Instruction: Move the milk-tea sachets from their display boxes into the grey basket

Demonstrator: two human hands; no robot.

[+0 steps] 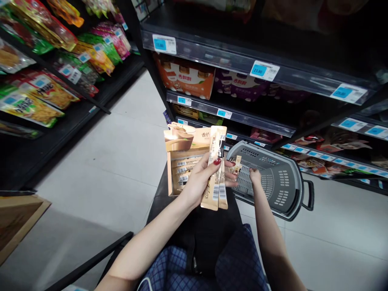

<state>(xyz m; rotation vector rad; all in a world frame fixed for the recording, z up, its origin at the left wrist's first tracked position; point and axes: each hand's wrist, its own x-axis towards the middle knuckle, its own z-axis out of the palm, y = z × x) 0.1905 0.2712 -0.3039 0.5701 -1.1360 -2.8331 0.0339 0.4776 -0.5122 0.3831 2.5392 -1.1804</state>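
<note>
Sachets (214,192) fan slightly in a half-closed left hand (194,186), thumb across their front, above the right edge of an open box (169,173). A light, flat pinch would best keep them aligned, uncreased. Past a basket's (283,161) near rim, the right hand (255,176) curls, its contents unclear; cartons (189,83) sit beyond.

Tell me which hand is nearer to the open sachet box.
Left. The left hand, gripping slim sachets, overlaps the right side of the open sachet box in view; the right hand is farther right, over the basket.
</note>
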